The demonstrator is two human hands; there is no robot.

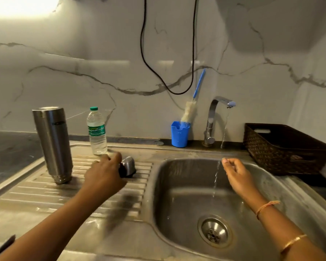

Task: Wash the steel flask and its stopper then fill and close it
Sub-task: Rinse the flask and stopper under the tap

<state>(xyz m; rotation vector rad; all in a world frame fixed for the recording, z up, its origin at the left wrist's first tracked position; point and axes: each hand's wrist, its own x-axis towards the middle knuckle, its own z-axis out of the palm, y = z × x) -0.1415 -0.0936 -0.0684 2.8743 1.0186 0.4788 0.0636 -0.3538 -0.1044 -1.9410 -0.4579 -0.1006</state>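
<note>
Markings on flask (53,144), bottle (97,130): illegible

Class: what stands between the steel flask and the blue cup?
A water bottle stands between the flask and the cup, as the head view shows.

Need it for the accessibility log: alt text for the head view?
A person's left hand is at the stopper on the draining board, grip unclear, while the right hand hangs loosely curled at the stream from the running tap over the sink. The steel flask stands nearby, beside a plastic water bottle.
</note>
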